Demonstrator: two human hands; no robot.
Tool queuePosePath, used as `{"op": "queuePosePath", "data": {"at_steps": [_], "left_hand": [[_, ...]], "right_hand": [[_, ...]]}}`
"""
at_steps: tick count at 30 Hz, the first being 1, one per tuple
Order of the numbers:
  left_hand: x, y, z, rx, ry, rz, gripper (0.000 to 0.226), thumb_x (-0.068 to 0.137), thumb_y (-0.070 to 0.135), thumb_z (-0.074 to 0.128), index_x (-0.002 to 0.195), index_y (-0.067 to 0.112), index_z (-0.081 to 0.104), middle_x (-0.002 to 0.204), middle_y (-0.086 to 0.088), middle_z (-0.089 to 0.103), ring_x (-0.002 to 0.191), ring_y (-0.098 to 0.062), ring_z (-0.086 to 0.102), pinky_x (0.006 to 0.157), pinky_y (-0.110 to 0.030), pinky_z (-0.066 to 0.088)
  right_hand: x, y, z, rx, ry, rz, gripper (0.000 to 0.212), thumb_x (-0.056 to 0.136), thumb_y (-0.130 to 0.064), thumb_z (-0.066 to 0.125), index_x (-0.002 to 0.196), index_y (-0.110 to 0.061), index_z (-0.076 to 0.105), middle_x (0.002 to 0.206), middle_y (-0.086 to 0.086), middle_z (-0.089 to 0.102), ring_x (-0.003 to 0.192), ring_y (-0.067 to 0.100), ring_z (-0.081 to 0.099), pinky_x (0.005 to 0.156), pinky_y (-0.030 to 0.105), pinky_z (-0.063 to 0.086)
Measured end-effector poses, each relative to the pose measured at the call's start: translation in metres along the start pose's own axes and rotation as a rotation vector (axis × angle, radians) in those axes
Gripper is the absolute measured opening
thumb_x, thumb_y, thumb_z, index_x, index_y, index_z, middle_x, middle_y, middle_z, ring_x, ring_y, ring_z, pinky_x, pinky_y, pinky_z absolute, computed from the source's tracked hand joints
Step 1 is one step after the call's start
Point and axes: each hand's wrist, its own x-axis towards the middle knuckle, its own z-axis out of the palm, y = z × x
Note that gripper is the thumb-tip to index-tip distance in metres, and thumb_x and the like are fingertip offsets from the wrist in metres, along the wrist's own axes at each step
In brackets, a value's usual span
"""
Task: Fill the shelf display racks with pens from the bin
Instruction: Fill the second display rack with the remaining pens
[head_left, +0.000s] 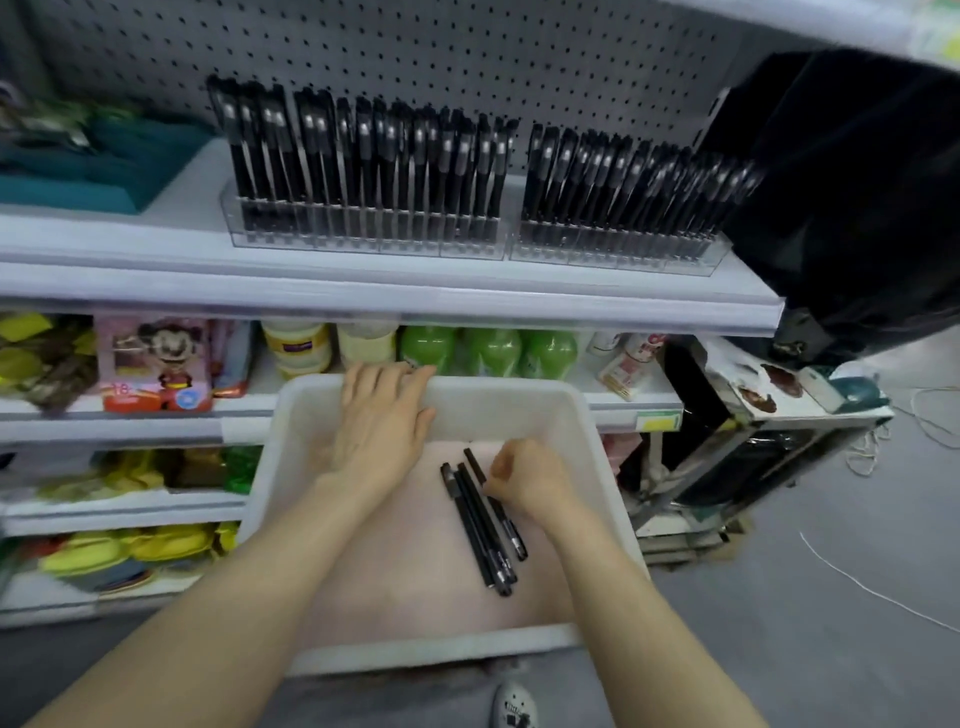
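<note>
A white plastic bin is held in front of the shelves. Three black pens lie side by side on its floor. My left hand grips the bin's far rim, fingers curled over the edge. My right hand is down inside the bin with curled fingers pinching the rightmost pen. On the top shelf stand two clear display racks, the left rack and the right rack, both packed with several upright black pens.
A black bag hangs at the right end of the top shelf. Teal items lie at its left. Lower shelves hold green bottles, jars and colourful packs. A cluttered stand is to the right on grey floor.
</note>
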Motion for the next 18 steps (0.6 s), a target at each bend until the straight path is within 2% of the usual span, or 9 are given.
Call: {"op": "queuePosePath", "data": {"at_steps": [3, 5, 9, 11, 13, 15, 17, 18], "left_hand": [[-0.002, 0.004, 0.002, 0.005, 0.008, -0.005, 0.049, 0.087, 0.036, 0.045, 0.130, 0.016, 0.057, 0.117, -0.011, 0.059, 0.111, -0.034, 0.051, 0.109, -0.042, 0.018], [-0.003, 0.003, 0.002, -0.001, 0.026, 0.009, 0.049, 0.087, 0.035, 0.045, 0.130, 0.015, 0.057, 0.117, -0.012, 0.059, 0.110, -0.034, 0.051, 0.110, -0.042, 0.017], [-0.003, 0.001, 0.004, -0.043, 0.037, 0.019, 0.049, 0.088, 0.030, 0.046, 0.134, 0.015, 0.056, 0.123, -0.011, 0.057, 0.118, -0.033, 0.048, 0.114, -0.047, 0.016], [-0.002, 0.008, 0.003, -0.105, 0.065, 0.080, 0.046, 0.088, 0.021, 0.052, 0.134, 0.014, 0.056, 0.128, -0.012, 0.056, 0.125, -0.036, 0.045, 0.115, -0.051, 0.019], [0.001, 0.019, 0.001, -0.130, 0.080, 0.217, 0.041, 0.088, 0.013, 0.059, 0.128, 0.011, 0.061, 0.128, -0.013, 0.057, 0.129, -0.037, 0.044, 0.116, -0.052, 0.023], [0.002, 0.028, 0.001, -0.115, 0.057, 0.339, 0.030, 0.089, 0.018, 0.057, 0.116, 0.012, 0.069, 0.120, -0.009, 0.063, 0.125, -0.034, 0.050, 0.116, -0.048, 0.022], [0.004, 0.033, 0.000, -0.096, 0.020, 0.368, 0.030, 0.090, 0.028, 0.050, 0.104, 0.015, 0.074, 0.102, -0.004, 0.069, 0.112, -0.030, 0.059, 0.115, -0.044, 0.020], [0.007, 0.034, -0.002, -0.092, 0.004, 0.362, 0.026, 0.089, 0.029, 0.054, 0.100, 0.017, 0.075, 0.093, -0.002, 0.069, 0.104, -0.028, 0.062, 0.114, -0.043, 0.021]], "right_hand": [[-0.001, 0.005, 0.003, -0.069, -0.052, 0.013, 0.011, 0.075, -0.016, 0.073, 0.081, -0.007, 0.072, 0.090, 0.009, 0.072, 0.083, 0.023, 0.065, 0.066, 0.025, 0.046], [0.001, 0.005, 0.004, -0.101, -0.030, 0.007, 0.004, 0.075, -0.014, 0.070, 0.078, -0.013, 0.071, 0.092, 0.008, 0.072, 0.087, 0.024, 0.066, 0.068, 0.023, 0.045], [0.005, 0.004, 0.001, -0.086, -0.008, -0.020, 0.003, 0.078, -0.019, 0.066, 0.078, -0.022, 0.067, 0.085, -0.001, 0.070, 0.086, 0.021, 0.065, 0.072, 0.026, 0.049], [0.005, 0.003, -0.006, -0.016, 0.002, -0.061, 0.008, 0.079, -0.022, 0.066, 0.076, -0.027, 0.060, 0.077, -0.006, 0.064, 0.083, 0.020, 0.064, 0.070, 0.027, 0.047], [0.003, 0.000, -0.015, 0.058, 0.002, -0.138, 0.012, 0.081, -0.023, 0.067, 0.076, -0.030, 0.058, 0.075, -0.006, 0.063, 0.080, 0.019, 0.063, 0.069, 0.028, 0.048], [-0.001, -0.006, -0.026, 0.157, 0.003, -0.197, 0.006, 0.083, -0.023, 0.069, 0.084, -0.025, 0.063, 0.082, 0.000, 0.068, 0.079, 0.019, 0.063, 0.069, 0.030, 0.049], [-0.004, -0.010, -0.041, 0.292, -0.003, -0.220, 0.005, 0.085, -0.020, 0.070, 0.088, -0.016, 0.068, 0.081, 0.006, 0.069, 0.076, 0.021, 0.062, 0.072, 0.031, 0.049], [-0.005, -0.011, -0.050, 0.342, -0.007, -0.226, 0.005, 0.084, -0.018, 0.072, 0.087, -0.014, 0.069, 0.078, 0.008, 0.068, 0.071, 0.018, 0.060, 0.070, 0.030, 0.049]]}}
